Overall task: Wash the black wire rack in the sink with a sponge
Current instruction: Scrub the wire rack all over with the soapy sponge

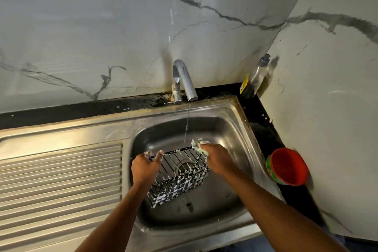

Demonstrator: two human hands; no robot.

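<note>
L hand grips the L end of the black wire rack, thumb hooked over the top rim, fingers curled round the far side, suds on the fingertips. R hand clutches a foamy green-white sponge and presses it onto the rack's far R corner, knuckles up. Rack hangs btwn both hands, tilted w/ its open top toward the person, held up over the basin; can't tell if the near bottom edge touches the steel. White foam covers the lower grid, upper bars mostly bare.

Just beyond the R hand a thin water stream falls close to the sponge, from the chrome faucet well past both hands. Sink is stainless, wraps round both hands. Out to the L of the L hand, the ribbed drainboard. To the R of the R hand, on the black counter edge, a red bowl. Further off, in the far R corner, a clear soap bottle w/ pump top leans against the marble wall.
</note>
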